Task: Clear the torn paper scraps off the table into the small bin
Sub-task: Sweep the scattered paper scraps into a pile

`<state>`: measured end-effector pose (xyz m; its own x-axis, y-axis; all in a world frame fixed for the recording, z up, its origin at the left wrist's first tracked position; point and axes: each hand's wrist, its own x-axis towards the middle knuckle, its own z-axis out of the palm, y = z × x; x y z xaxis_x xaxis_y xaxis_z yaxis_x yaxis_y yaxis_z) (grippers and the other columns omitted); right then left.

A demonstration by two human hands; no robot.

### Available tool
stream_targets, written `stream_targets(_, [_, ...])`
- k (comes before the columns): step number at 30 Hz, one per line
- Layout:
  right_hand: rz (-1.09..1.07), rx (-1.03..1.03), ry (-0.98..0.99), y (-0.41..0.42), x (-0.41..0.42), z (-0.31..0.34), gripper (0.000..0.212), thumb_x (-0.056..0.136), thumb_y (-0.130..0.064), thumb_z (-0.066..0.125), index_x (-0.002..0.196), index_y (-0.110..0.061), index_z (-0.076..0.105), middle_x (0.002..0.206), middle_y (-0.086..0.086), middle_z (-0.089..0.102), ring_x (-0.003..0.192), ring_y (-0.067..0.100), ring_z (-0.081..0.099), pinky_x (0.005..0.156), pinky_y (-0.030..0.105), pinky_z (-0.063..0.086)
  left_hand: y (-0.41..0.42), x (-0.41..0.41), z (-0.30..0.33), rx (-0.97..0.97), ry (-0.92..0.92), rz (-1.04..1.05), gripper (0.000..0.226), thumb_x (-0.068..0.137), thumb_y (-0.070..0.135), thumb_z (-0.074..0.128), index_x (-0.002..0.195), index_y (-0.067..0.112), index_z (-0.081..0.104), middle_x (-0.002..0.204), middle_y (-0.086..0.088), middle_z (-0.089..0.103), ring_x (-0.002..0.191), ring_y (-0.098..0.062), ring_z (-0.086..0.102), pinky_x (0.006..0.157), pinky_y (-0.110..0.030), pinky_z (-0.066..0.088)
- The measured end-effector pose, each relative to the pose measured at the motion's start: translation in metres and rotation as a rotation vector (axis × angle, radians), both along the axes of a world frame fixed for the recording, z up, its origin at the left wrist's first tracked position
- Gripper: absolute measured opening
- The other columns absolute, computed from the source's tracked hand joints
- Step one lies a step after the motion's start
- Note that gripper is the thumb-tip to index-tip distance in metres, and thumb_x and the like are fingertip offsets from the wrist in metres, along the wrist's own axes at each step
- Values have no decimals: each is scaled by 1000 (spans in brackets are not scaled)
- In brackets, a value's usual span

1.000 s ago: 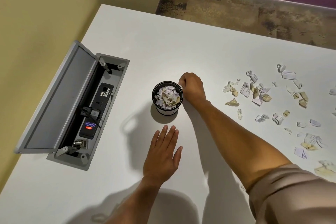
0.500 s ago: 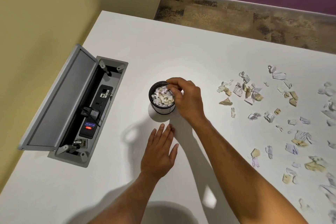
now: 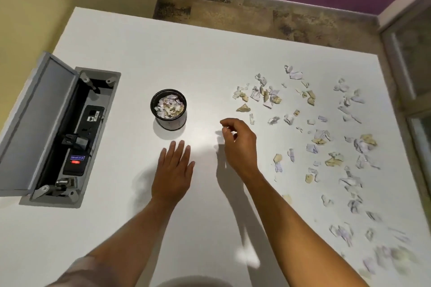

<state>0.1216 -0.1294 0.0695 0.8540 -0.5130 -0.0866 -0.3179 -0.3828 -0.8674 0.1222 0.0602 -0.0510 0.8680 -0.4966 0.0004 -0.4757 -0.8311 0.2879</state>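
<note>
A small black round bin [image 3: 168,121] stands on the white table [image 3: 200,58], filled near its rim with torn paper. Several white and tan paper scraps [image 3: 265,95] lie scattered across the table's right half, down to the near right edge. My left hand [image 3: 174,169] rests flat on the table just in front of the bin, fingers straight. My right hand [image 3: 239,144] hovers to the right of the bin, between it and the scraps, fingers loosely curled with nothing visible in them.
A grey cable box [image 3: 70,133] is sunk into the table at the left, its lid [image 3: 35,123] propped open, with plugs and a lit red switch inside. Beyond the table's far edge is mottled floor [image 3: 256,16] and a purple wall.
My right hand was at the bin's rim, dropped its scraps over the bin, and has pulled back to the right, holding nothing. The left hand stayed flat. The view has tilted up.
</note>
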Motion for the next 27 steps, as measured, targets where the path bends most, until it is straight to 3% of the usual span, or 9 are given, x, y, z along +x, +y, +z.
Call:
stream_targets(4, [-153, -12, 54, -25, -74, -15, 24, 95, -3, 48, 108, -10, 66, 105, -2, 66, 88, -15, 56, 78, 4, 41, -7, -1, 4, 61, 16, -12, 45, 101, 25, 34, 136, 1, 50, 144, -21, 45, 134, -44, 37, 107, -58, 31])
stream_targets(8, [-270, -17, 107, -43, -141, -29, 27, 95, -1, 45, 106, -13, 67, 103, -7, 67, 96, 5, 60, 90, 25, 47, -21, -19, 18, 33, 120, -36, 44, 99, 16, 34, 139, 4, 47, 147, -20, 42, 135, -45, 34, 108, -58, 30])
stream_targets(11, [-288, -79, 111, -57, -186, -35, 31, 96, -1, 43, 112, -13, 65, 113, -3, 66, 108, 15, 59, 97, 32, 47, -39, -54, 28, -51, 263, -79, 49, 100, 27, 31, 147, 15, 40, 158, -10, 29, 146, -34, 22, 120, -49, 15])
stream_targets(14, [-370, -95, 155, -71, -227, -41, 31, 98, -7, 40, 114, -16, 65, 119, -5, 63, 114, 13, 55, 100, 21, 41, -55, -91, 33, -58, 297, -159, 59, 99, 42, 22, 150, 15, 35, 160, -6, 24, 149, -28, 16, 120, -45, 12])
stream_targets(16, [-422, -150, 174, -85, -258, -47, 33, 98, -10, 37, 114, -13, 66, 122, -3, 63, 116, 14, 53, 97, 8, 34, -66, -116, 35, -69, 304, -196, 60, 101, 45, 24, 151, 13, 33, 161, -6, 23, 149, -27, 14, 120, -47, 14])
stream_targets(17, [-422, -212, 168, -91, -273, -51, 34, 98, -12, 35, 114, -11, 66, 122, -1, 63, 117, 16, 53, 98, 9, 33, -70, -125, 34, -74, 316, -195, 60, 102, 46, 27, 151, 13, 31, 161, -6, 21, 150, -27, 13, 120, -47, 14])
stream_targets(20, [-457, -315, 194, -115, -323, -58, 29, 98, -11, 43, 118, -8, 62, 124, 4, 62, 119, 19, 52, 104, 26, 37, -89, -146, 36, -51, 339, -195, 63, 101, 49, 30, 151, 10, 30, 161, -8, 21, 149, -28, 14, 118, -49, 18])
stream_targets(23, [-547, -380, 204, -141, -367, -58, 26, 96, -11, 51, 120, -5, 59, 124, 10, 60, 120, 24, 50, 105, 29, 36, -104, -154, 37, -3, 307, -258, 66, 100, 52, 31, 147, 6, 35, 155, -14, 30, 143, -35, 25, 110, -54, 30])
stream_targets(27, [-638, -423, 281, -186, -412, -61, 33, 97, -16, 51, 128, -3, 54, 133, 17, 56, 128, 32, 48, 109, 48, 38, -135, -160, 38, 14, 284, -243, 67, 99, 51, 39, 150, 9, 29, 157, -13, 26, 145, -33, 21, 112, -50, 28])
